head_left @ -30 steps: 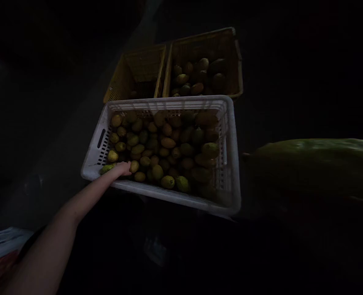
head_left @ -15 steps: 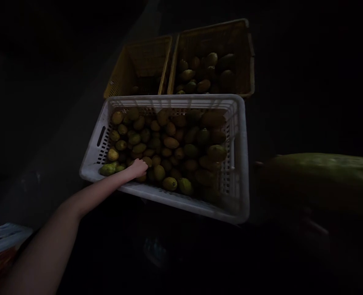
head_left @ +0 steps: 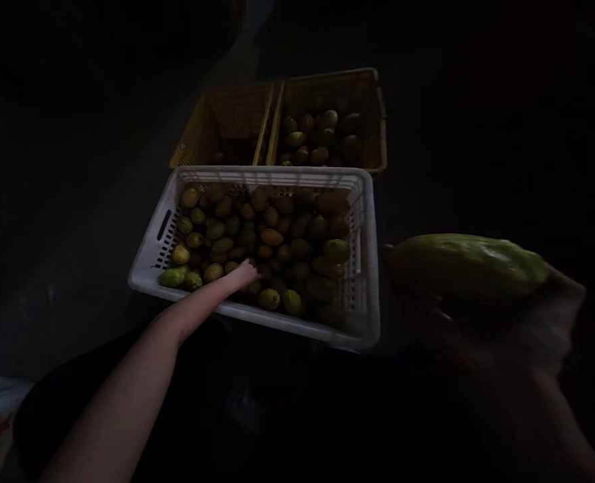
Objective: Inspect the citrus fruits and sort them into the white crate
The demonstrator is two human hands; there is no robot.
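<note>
The white crate (head_left: pixel 367 268) fills the middle of the view, piled with green-yellow mangoes (head_left: pixel 272 237); its near wall tilts toward the person, and what it stands on is lost in the dark. Behind it, at twelve o'clock, sit two yellow crates: the left yellow crate (head_left: pixel 227 117) looks nearly bare inside, the right yellow crate (head_left: pixel 365 114) holds a shallow heap of darker fruit (head_left: pixel 317 137).

At three o'clock the right hand (head_left: pixel 498 329) holds a large green mango (head_left: pixel 465 267) close to the camera; the hand is blurred and dim, so how tightly its fingers wrap the fruit cannot be told — a loose grip there could let it slip and bruise on the floor.

The left hand (head_left: pixel 245 274) reaches over the near rim at six o'clock of the white crate, fingers curled down onto the fruit at the near edge; whether they have closed on one mango or merely rest on the pile cannot be told. Pulling a fruit from low in the heap could, by judgement, set neighbours rolling — the small mangoes at the near-left corner (head_left: pixel 174 277) lie right against the rim and might tip over it; the poor light adds the risk of a mistaken pick.
</note>
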